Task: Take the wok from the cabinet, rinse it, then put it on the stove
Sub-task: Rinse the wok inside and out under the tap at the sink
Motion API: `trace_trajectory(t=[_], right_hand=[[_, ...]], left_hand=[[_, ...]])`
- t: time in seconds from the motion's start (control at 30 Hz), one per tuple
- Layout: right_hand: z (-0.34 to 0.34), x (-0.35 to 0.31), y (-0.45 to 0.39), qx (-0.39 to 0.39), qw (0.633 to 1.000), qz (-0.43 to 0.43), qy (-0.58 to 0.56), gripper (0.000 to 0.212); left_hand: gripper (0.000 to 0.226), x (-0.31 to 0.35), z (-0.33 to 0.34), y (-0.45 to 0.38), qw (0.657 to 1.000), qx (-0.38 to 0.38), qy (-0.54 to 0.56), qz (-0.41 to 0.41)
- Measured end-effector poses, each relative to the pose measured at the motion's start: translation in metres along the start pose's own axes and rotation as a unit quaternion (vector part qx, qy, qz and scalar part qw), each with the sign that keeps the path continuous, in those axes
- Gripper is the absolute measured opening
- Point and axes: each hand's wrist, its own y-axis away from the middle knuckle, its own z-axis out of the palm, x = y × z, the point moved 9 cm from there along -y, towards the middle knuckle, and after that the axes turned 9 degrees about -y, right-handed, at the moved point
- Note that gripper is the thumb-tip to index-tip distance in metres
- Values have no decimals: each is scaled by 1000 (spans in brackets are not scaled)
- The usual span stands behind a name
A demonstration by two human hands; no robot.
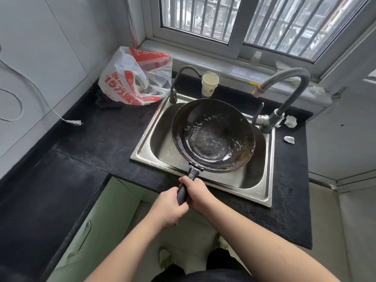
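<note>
A black wok (213,137) hangs over the steel sink (262,180), holding a pool of rippling water in its bowl. Its dark handle (184,190) points toward me. My left hand (169,206) grips the lower end of the handle. My right hand (195,192) wraps the handle just above it, closer to the bowl. The large grey faucet (284,92) arches over the sink's back right corner, with its spout above and to the right of the wok; no stream shows. No stove is in view.
A smaller black faucet (179,82) and a paper cup (209,84) stand behind the sink. A red and white plastic bag (132,78) sits on the black counter (101,135) at back left, near a white plug (74,122). Crumpled paper (290,121) lies right of the faucet. Green cabinet doors (97,226) are below.
</note>
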Motion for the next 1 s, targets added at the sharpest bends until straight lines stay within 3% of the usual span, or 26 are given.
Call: trace_trajectory(t=[0.33, 0.67, 1.0], right_hand=[[0, -9, -6, 17, 999, -20, 36, 23], [1, -15, -10, 4, 1000, 1, -15, 28], [8, -10, -9, -2, 999, -43, 31, 28]], left_hand=[[29, -5, 1, -10, 1000, 15, 23, 4], [20, 7, -6, -17, 999, 24, -26, 13], [19, -13, 1, -9, 999, 43, 17, 6]])
